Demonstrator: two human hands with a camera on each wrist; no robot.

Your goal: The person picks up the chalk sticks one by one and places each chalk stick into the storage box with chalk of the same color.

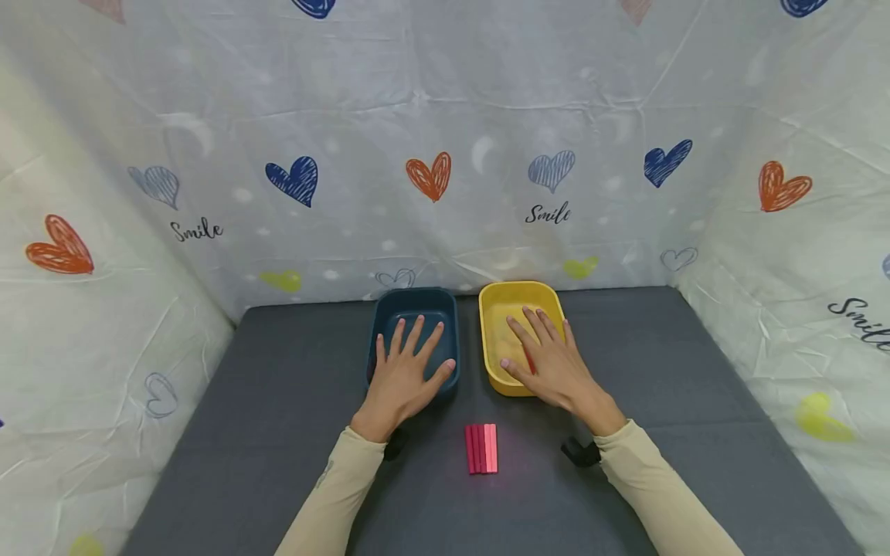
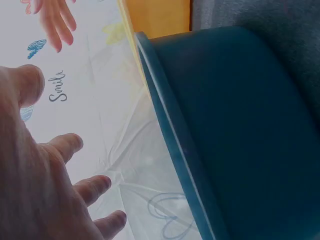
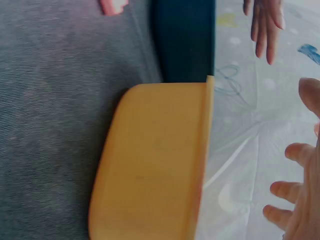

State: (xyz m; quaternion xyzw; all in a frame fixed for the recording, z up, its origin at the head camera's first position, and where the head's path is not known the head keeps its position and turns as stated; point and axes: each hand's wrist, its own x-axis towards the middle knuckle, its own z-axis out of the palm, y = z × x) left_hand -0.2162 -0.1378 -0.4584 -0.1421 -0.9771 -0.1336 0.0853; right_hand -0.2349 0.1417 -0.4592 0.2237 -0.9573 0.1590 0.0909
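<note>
My left hand (image 1: 402,378) hovers over a dark blue bin (image 1: 448,324), fingers spread and holding nothing. In the left wrist view the fingertips stand apart from the bin's rim. Over the yellow bin (image 1: 490,332) is my right hand (image 1: 556,367), also spread and holding nothing, and the right wrist view shows it clear of the rim. Something red (image 1: 530,361) shows inside the yellow bin, mostly hidden by that hand. A row of several red and pink sticks (image 1: 481,449) lies side by side on the table between the forearms; neither hand touches them.
The bins stand next to each other at the back of a dark grey table (image 1: 292,432). A white curtain (image 1: 431,239) printed with hearts hangs behind and on both sides. Black wrist mounts (image 1: 580,452) sit under the wrists.
</note>
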